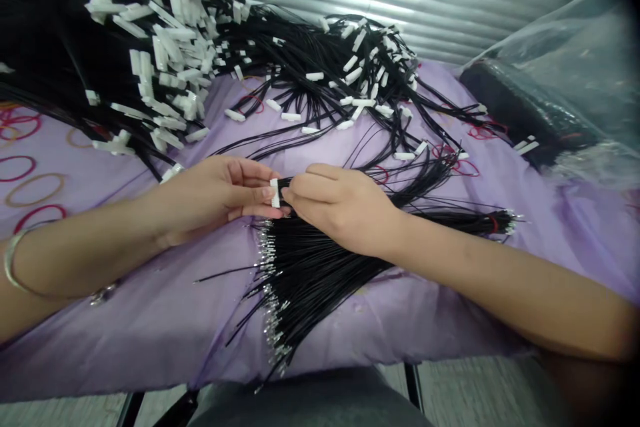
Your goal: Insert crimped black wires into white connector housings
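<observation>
My left hand [235,190] pinches a small white connector housing [275,193] between thumb and fingers. From the housing's right side run black wires, and my right hand [335,203] is closed round them just beside it. Exactly how many wires the right fingers hold is hidden. Below both hands a fanned bundle of black wires [320,267] lies on the purple cloth, its silvery crimped ends [270,293] pointing left. The far end of a bundle, tied with a red band [494,223], shows to the right of my right wrist.
A big heap of black cables with white connectors [170,47] rises at the back left, and more cables [360,73] lie at the back middle. Rubber bands [35,190] are scattered on the purple cloth [165,327]. A clear plastic bag [565,93] with dark contents sits at the right.
</observation>
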Available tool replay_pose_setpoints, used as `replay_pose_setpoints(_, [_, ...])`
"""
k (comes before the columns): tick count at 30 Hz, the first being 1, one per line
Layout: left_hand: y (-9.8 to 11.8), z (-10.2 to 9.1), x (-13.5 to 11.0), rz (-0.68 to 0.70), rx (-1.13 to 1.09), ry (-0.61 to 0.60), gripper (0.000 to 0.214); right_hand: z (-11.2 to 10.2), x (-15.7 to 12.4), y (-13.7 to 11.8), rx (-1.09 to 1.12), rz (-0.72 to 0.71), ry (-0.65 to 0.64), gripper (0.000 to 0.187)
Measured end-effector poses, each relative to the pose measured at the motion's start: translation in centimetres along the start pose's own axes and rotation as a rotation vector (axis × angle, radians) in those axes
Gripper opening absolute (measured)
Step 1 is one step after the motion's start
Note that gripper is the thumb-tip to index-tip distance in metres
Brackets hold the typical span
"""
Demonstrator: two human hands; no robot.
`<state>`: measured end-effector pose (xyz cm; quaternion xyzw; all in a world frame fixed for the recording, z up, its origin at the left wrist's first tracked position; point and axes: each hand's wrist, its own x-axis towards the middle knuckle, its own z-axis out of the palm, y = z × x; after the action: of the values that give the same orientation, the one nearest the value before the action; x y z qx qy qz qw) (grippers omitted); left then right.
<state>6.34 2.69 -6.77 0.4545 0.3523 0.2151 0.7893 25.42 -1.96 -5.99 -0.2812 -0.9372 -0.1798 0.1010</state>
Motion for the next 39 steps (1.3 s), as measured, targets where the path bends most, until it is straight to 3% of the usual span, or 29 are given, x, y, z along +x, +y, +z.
replay_pose_setpoints(4, [0.1,0.1,0.0,-0.002,0.005,0.012,0.016,-0.7,0.3,0.0,0.017,0.043,0.049,0.034])
replay_pose_setpoints(9, [0.3,-0.1,-0.1,0.012,-0.145,0.067,0.009,-2.7,0.0,-0.7,0.065,0.211,0.113,0.023])
replay_pose_setpoints(14, [0.5,-0.2,-0.2,0.037,-0.238,0.154,0.010,-1.9,-0.3,-1.3,0.277,0.352,-0.170,0.021])
replay_pose_setpoints(18, [0.4,-0.4,-0.1,0.048,-0.223,0.136,0.008,-1.5,-0.2,-0.8,0.480,0.430,-0.229,0.017])
replay_pose_setpoints(21, [0.4,-0.6,-0.1,0.075,-0.155,0.095,0.008,-2.5,-0.3,-0.7,0.582,0.458,-0.172,0.017])
replay_pose_setpoints(25, [0.3,-0.6,0.0,0.096,-0.061,0.102,0.009,-3.5,-0.3,-0.8,0.484,0.544,-0.018,0.022])
replay_pose_setpoints(32, [0.0,-0.6,0.2,0.105,0.077,-0.014,0.011,-1.7,0.3,-0.6,0.515,0.477,0.119,0.012])
replay_pose_setpoints(35, [-0.1,-0.6,0.2,0.107,0.133,-0.032,0.015,-1.3,0.4,-0.6,0.564,0.533,0.186,0.012])
replay_pose_setpoints(39, [-0.1,-0.6,0.2,0.091,0.149,-0.017,0.019,-1.6,0.4,-0.5,0.611,0.592,0.163,0.011])
